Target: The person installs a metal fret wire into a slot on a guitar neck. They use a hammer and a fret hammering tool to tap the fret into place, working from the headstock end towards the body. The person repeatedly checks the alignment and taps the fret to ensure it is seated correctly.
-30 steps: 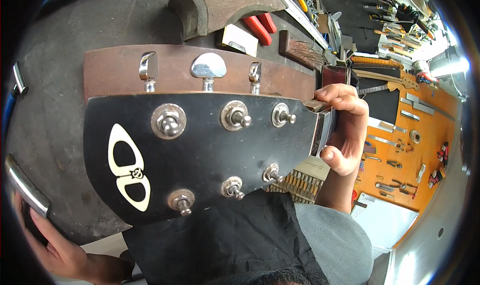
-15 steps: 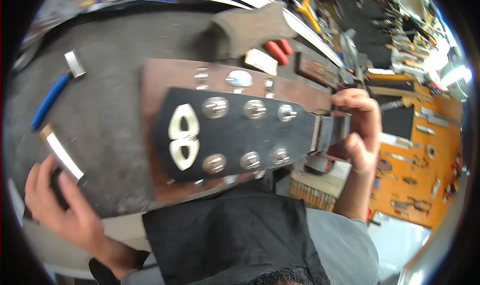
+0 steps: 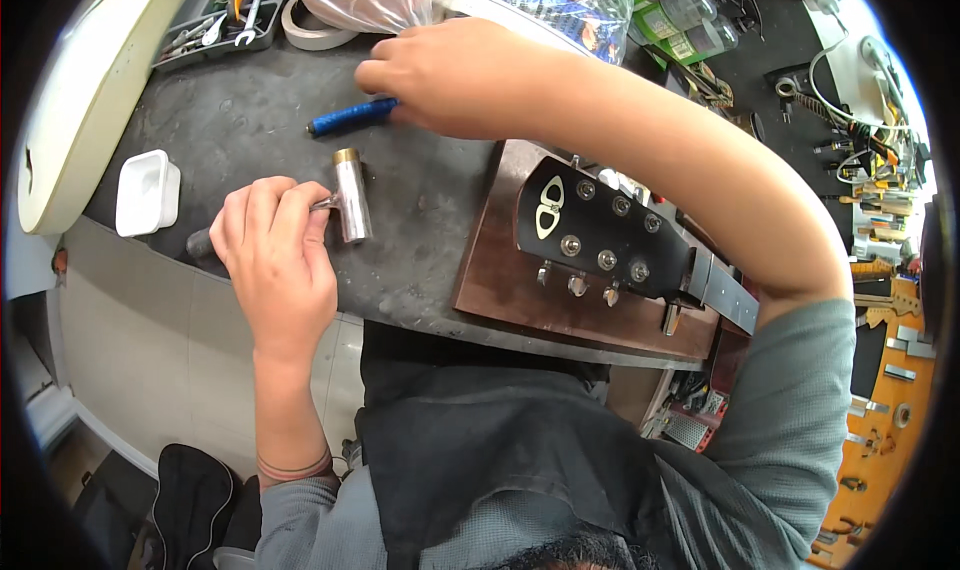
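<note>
My left hand is closed round the handle of a hammer. Its silver cylindrical head has a brass-coloured face and its dark grip end shows behind the hand. Farther off, my right hand is curled over the far end of a blue-handled hammer low at the bench top; that hammer's metal head is hidden beneath the hand. Under my right arm lies a guitar's black headstock with a white inlay and silver tuner posts, above a reddish-brown board.
A small white plastic tub stands left on the dark bench. Behind are a grey tool tray with spanners, a tape roll, plastic bags and bottles. A cream guitar-like body leans at the left edge.
My right hand has left the guitar neck and reached across to the blue-handled hammer. My left hand has its fingers wrapped round the silver-headed hammer. The view has turned and shifted left.
</note>
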The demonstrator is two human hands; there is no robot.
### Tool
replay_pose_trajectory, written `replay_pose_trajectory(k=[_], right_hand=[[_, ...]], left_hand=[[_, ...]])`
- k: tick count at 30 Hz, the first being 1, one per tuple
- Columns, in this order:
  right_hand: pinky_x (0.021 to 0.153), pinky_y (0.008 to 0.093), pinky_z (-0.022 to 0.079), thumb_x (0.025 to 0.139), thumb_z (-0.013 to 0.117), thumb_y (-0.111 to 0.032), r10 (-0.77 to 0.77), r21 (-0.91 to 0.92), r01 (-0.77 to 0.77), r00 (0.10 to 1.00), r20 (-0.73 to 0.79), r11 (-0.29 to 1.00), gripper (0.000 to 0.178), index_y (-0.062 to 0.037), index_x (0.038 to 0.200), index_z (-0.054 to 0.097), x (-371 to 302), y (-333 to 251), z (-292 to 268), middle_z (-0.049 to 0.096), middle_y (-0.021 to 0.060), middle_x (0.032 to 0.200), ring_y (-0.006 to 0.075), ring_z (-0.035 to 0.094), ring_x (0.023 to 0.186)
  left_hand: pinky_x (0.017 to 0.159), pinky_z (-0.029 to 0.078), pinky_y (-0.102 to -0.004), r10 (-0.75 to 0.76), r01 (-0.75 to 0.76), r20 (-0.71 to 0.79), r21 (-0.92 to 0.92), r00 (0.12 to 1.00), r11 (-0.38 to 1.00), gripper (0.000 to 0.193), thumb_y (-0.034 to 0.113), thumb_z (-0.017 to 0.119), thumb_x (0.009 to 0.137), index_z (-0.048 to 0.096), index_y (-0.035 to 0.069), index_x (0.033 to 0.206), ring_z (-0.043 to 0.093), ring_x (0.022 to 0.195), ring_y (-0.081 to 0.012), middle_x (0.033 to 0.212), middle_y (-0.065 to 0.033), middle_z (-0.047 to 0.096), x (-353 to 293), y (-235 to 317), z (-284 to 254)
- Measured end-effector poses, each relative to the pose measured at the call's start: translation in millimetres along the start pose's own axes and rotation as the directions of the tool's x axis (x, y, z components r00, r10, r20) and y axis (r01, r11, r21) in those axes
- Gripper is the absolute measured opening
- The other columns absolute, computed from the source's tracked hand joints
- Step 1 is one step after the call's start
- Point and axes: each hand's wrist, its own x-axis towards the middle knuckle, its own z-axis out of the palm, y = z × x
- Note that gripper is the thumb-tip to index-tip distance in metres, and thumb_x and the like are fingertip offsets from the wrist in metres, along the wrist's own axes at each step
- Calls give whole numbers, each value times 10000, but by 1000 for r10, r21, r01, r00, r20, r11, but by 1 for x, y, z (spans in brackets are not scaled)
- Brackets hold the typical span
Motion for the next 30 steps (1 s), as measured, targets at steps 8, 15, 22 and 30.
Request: replay_pose_trajectory(k=[8, 15, 22, 30], right_hand=[[786, 521, 575, 1013, 615, -110, 20, 94, -37, 984, 177, 995, 290, -73, 1298, 570, 12, -15, -22, 754, 170, 994, 377, 756, 931], [911, 332, 566, 1038, 571, -129, 354, 589, -225, 929, -111, 776, 329, -108, 1294, 777, -111, -21, -113, 792, 84, 1134, 178, 718, 966], [1062, 387, 528, 977, 567, 118, 540, 359, -421, 758, -366, 833, 411, 45, 1374, 643, -294, -73, -135, 704, 137, 1249, 243, 687, 1115], [793, 351, 521, 958, 767, -29, 728, 368, -629, 577, -370, 685, 203, 1, 1152, 716, -360, -125, -102, 641, 113, 974, 252, 622, 867]], left_hand=[[1058, 408, -433, 14, -14, -26, 17, 1000, 1000, 86, 121, 681, 1025, 710, 92, 1100, 612, 1152, -294, 1134, -51, 681, -4, 3, 3], [1077, 404, -429, 29, -29, -16, 23, 999, 999, 91, 106, 670, 1034, 702, 82, 1115, 619, 1149, -277, 1143, -32, 686, -1, 6, 8], [1032, 443, -371, 50, -61, -96, -115, 994, 991, 132, 89, 592, 1112, 666, 39, 1210, 617, 1094, -234, 1157, -58, 658, 5, 0, 2], [781, 440, -250, 55, -8, 39, -740, 998, 673, 195, 90, 553, 1167, 678, -20, 1268, 498, 841, -83, 1054, -11, 664, 67, 68, -17]])
